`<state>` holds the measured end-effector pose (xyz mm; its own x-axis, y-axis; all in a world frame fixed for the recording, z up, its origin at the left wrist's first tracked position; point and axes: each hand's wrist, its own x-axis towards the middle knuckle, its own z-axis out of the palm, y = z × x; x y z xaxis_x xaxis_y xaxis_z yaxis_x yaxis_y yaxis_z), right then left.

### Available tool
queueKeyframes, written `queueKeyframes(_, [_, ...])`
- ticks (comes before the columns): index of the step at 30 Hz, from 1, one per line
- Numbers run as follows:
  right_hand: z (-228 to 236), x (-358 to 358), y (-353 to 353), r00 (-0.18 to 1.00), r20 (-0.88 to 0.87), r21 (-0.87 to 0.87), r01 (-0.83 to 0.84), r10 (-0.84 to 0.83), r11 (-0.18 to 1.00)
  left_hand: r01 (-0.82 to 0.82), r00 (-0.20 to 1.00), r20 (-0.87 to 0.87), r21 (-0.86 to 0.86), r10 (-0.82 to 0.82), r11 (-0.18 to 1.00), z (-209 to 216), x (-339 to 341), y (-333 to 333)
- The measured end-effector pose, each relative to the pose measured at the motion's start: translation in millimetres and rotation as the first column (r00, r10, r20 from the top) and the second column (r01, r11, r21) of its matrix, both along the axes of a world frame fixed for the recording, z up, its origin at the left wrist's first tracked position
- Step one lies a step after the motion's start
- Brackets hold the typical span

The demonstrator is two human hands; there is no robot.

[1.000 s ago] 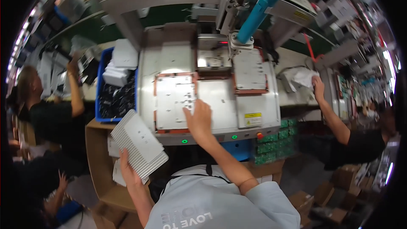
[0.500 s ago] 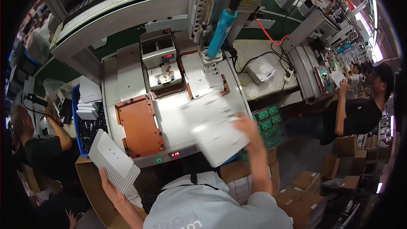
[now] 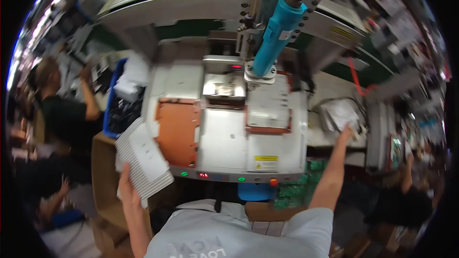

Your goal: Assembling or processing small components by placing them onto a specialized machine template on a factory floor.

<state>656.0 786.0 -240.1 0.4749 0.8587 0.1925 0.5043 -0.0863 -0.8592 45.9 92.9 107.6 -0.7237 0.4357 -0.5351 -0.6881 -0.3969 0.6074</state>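
Note:
My left hand (image 3: 126, 185) is closed on the lower edge of a white ribbed panel (image 3: 145, 158), which is tilted beside the machine's front left corner. A flat smooth strip with small holes runs along the panel's middle. Far to the right, my right hand (image 3: 347, 134) touches the near edge of a stack of white panels (image 3: 338, 113) on the side table; blur hides whether its fingers grip one. On the machine bed, an orange-brown fixture (image 3: 177, 131) lies bare at left, and another white panel (image 3: 269, 107) sits in the right fixture under the blue screwdriver (image 3: 277, 38).
A blue bin (image 3: 111, 110) with black parts and white pieces stands left of the machine, above an open cardboard box (image 3: 106, 162). Green circuit boards (image 3: 290, 192) lie at the front right. A red button (image 3: 273, 182) sits on the front edge. Co-workers sit at both sides.
My right hand has moved from in front of the machine to the stack at right, taking the white panel there. The left hand still holds its ribbed panel. The view has turned.

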Motion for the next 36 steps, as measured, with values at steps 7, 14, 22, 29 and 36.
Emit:
queueKeyframes(7, [46,-122,-53,0.898,0.439,-0.577,0.249,0.039,0.778,-0.046,0.981,-0.191,-0.141,0.019,0.989,16,27,18])
queueKeyframes(14, [341,-314,-327,0.597,-0.356,-0.024,-0.775,0.719,0.631,0.076,0.958,-0.272,-0.058,-0.089,0.995,14,3,32])
queueKeyframes(22, [402,-453,-471,-0.139,-0.987,0.151,-0.971,-0.074,-0.185,0.129,0.723,-0.661,-0.154,-0.199,0.98,39,2,34])
queueKeyframes(29, [366,-463,-463,0.051,-0.997,-0.05,-0.999,-0.062,-0.007,0.237,-0.433,-0.703,-0.692,-0.564,0.681,70,-29,32])
queueKeyframes(36, [318,-497,-459,0.171,-0.776,-0.122,-0.985,0.607,0.121,-0.055,-0.565,-0.465,-0.803,-0.681,0.594,-16,-75,61])
